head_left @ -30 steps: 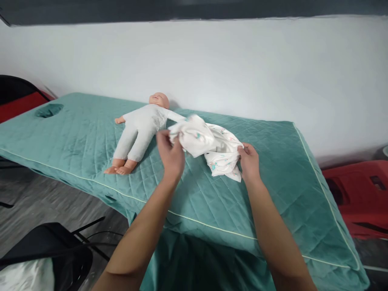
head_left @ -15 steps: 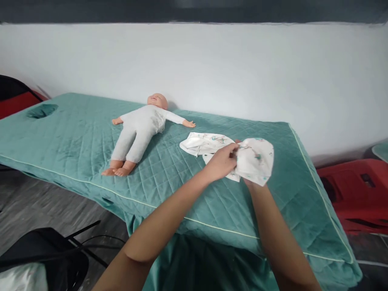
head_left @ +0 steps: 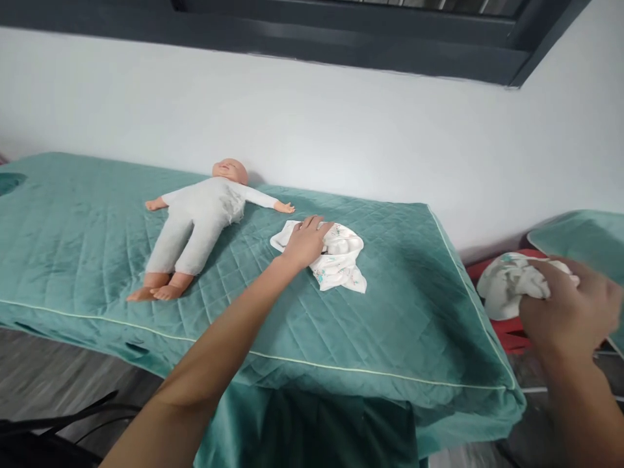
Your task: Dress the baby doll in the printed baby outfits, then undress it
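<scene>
My left hand point(head_left: 306, 242) lies over a white baby garment point(head_left: 338, 257) with a small coloured print, its fingers stretched across the cloth. That garment is spread loosely on the green quilted bed cover point(head_left: 390, 312). Off the right end of the bed, my right hand point(head_left: 570, 305) is closed around a crumpled white printed piece of baby clothing point(head_left: 511, 283); its exact kind is hidden in the folds. To the left lies a baby doll point(head_left: 195, 214) on its back, with a white cloth body, arms out and bare feet towards me.
Behind the bed runs a white wall point(head_left: 341, 136) below a dark window frame point(head_left: 302, 42). Beyond the bed's right end are a red object point(head_left: 509, 331) and another green-covered surface point(head_left: 580, 227). Dark straps point(head_left: 73, 416) show at lower left.
My right hand has moved far right, off the bed, carrying the crumpled clothing. My left hand has shifted left onto the garment lying on the bed. The view has turned right.
</scene>
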`<action>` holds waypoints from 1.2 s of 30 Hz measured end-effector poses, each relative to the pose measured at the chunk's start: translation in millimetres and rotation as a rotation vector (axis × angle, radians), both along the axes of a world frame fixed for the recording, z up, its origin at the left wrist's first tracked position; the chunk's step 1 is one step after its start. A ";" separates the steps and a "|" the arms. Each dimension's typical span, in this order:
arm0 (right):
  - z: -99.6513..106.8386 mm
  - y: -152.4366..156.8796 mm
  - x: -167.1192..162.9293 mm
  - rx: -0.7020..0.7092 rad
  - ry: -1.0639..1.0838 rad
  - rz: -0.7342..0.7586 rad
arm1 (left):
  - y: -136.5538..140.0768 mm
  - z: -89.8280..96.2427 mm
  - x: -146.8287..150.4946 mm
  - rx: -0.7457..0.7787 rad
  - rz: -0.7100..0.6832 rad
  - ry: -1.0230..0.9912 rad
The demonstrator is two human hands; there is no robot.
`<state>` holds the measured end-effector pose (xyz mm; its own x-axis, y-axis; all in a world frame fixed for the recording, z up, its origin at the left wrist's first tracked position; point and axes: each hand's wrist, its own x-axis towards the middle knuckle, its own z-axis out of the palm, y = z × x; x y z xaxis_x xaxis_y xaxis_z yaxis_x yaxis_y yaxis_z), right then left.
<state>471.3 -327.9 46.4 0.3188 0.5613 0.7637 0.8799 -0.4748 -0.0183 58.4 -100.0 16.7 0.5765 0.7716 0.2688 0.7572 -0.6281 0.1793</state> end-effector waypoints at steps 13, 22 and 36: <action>-87.3 40.2 -76.0 -0.325 0.403 0.253 | 24.3 -15.3 35.7 -0.012 -0.001 0.062; -73.9 36.6 -66.4 -0.404 0.275 0.354 | 12.2 37.5 33.3 0.083 0.221 -0.070; 100.6 99.1 -252.5 -0.214 0.521 0.947 | -78.7 178.0 -5.8 0.300 -0.039 -0.433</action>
